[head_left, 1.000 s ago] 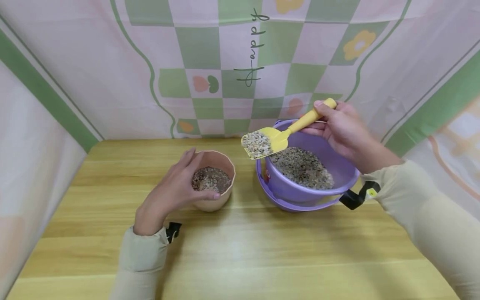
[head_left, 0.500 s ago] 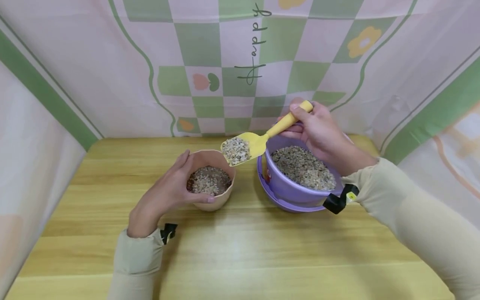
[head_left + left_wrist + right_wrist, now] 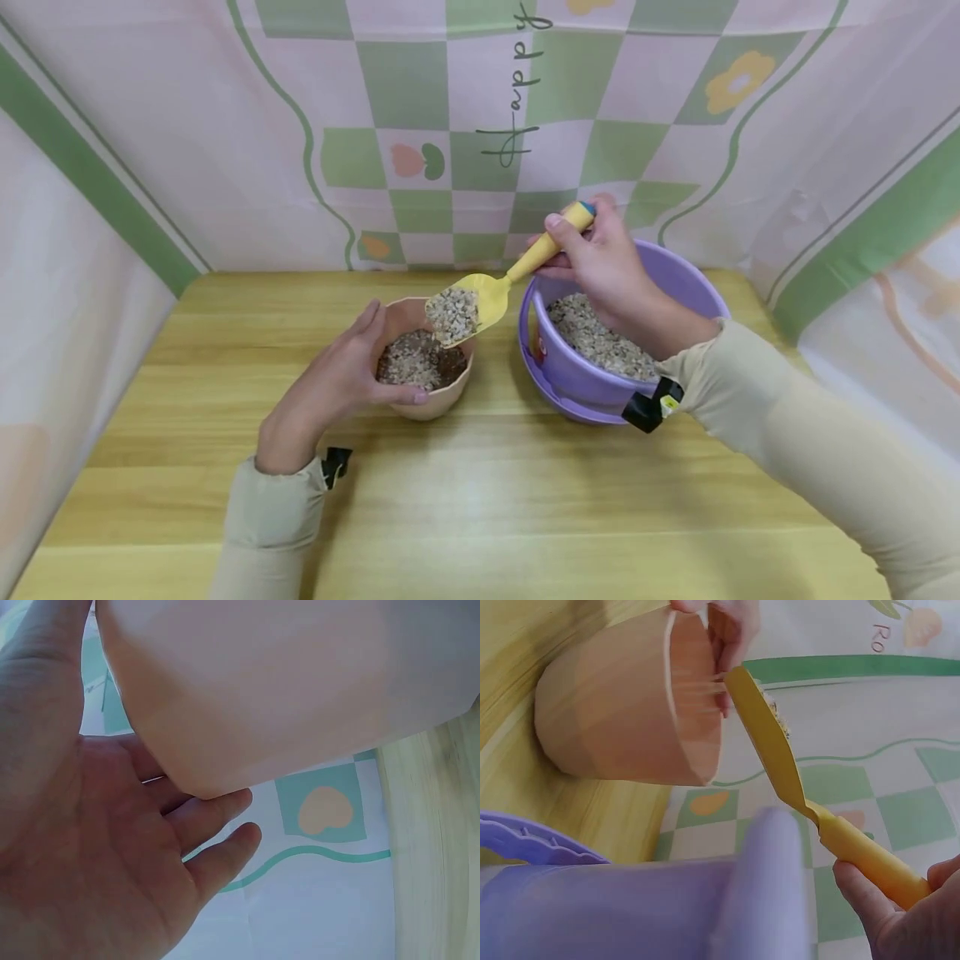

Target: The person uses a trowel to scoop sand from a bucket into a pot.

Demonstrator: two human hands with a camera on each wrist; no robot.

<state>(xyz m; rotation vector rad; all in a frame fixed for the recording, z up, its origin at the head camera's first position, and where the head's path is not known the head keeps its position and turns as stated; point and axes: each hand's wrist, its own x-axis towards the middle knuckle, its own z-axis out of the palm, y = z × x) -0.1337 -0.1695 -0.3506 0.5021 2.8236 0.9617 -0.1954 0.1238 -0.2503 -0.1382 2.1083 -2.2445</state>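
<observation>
A peach-coloured flower pot (image 3: 427, 407) stands upright on the table, with brown soil and pale gravel (image 3: 408, 362) inside. My left hand (image 3: 322, 396) holds it from the left, thumb on the near rim and fingers round the far side. With my right hand (image 3: 611, 271) I grip a yellow toy shovel (image 3: 492, 298) by its handle. Its blade, heaped with gravel (image 3: 453, 315), is tilted over the pot's right rim. Streaks of falling grains show off the blade tip in the right wrist view. Beside the pot, a purple bucket (image 3: 675, 265) holds more gravel, partly hidden by my right forearm.
The bucket's lowered purple handle (image 3: 534, 371) curves round its left side. Under everything lies a wooden table (image 3: 465, 500). A printed cloth (image 3: 480, 108) with green checks hangs behind the far edge, with more cloth at both sides.
My right hand has carried the loaded shovel left from above the bucket to over the pot and tipped it. Grains now fall into the pot. The left hand keeps its hold.
</observation>
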